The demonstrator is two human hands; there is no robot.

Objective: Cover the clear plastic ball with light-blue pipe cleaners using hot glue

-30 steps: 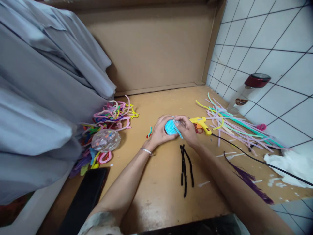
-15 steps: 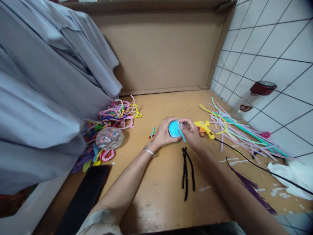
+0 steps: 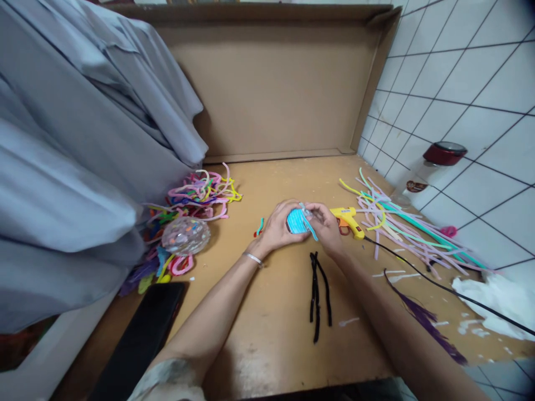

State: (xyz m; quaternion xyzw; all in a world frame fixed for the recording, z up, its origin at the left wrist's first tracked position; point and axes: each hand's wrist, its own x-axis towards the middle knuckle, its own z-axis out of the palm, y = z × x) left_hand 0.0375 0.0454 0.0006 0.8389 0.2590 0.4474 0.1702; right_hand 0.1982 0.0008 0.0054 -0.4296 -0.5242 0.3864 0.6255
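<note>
Over the middle of the table, my left hand [image 3: 282,225] is wrapped round a rounded piece covered in rows of bright blue pipe cleaner [image 3: 296,221]. My right hand [image 3: 325,225] is closed at the right side of this piece, its fingertips pinching a loose blue pipe cleaner end [image 3: 310,227] that hangs down across it. Part of the piece is hidden behind my fingers. Several black pipe cleaners [image 3: 316,295] lie just below my hands. A yellow glue gun [image 3: 353,224] rests right beside my right hand. Left of my left wrist lies a small blue and red scrap [image 3: 259,227].
At left, a heap of coloured pipe cleaners [image 3: 200,192] surrounds a clear round container [image 3: 186,236], with a black phone [image 3: 142,340] in front. Straight pipe cleaners [image 3: 401,223], a red-lidded jar [image 3: 428,172], white tissue [image 3: 497,301] and purple strands [image 3: 434,326] lie right. The gun's cord [image 3: 418,270] crosses there.
Both hands stay nearly in place on the blue piece, with only slight finger movement at most. The whole view has shifted a little.
</note>
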